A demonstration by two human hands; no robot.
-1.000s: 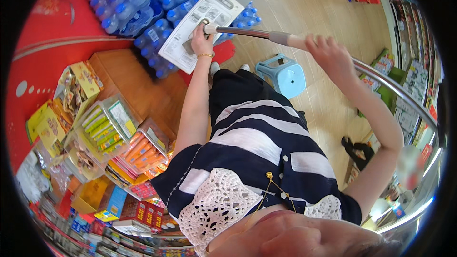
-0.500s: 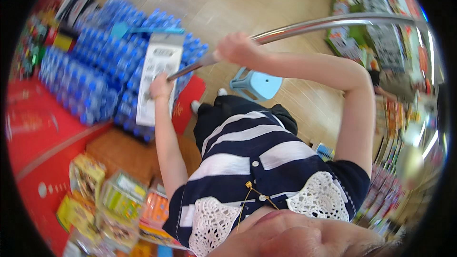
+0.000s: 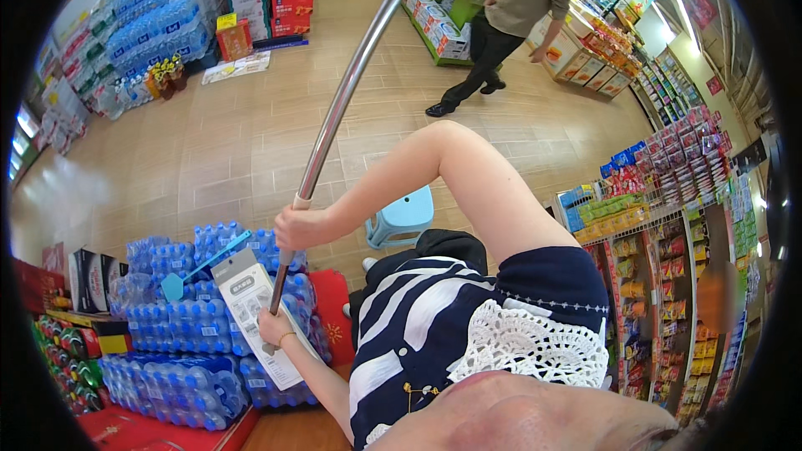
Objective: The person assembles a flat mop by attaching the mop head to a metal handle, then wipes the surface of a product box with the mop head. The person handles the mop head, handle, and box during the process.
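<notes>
A long shiny metal pole (image 3: 351,75) slants from the lower left toward the top of the view. My right hand (image 3: 302,228) is closed round it just under a pale collar. Below that the pole is thinner, and my left hand (image 3: 276,330) is wrapped round this section close to its lower end. Behind my left hand, a long white board with printed pictures (image 3: 255,309) leans on packs of blue-capped water bottles (image 3: 196,326). A light blue fly swatter (image 3: 173,286) lies across the bottles beside the board's top.
A light blue plastic stool (image 3: 405,215) stands on the tiled floor (image 3: 242,150) ahead. Farther off, a person (image 3: 522,12) walks by green display stands (image 3: 464,8). Snack shelves (image 3: 668,276) line the right. At the lower left is a red-covered surface (image 3: 159,433).
The pole has swung from pointing right to pointing up and away. My right hand has moved left and nearer my left hand. The view has turned, showing more floor and the walking person.
</notes>
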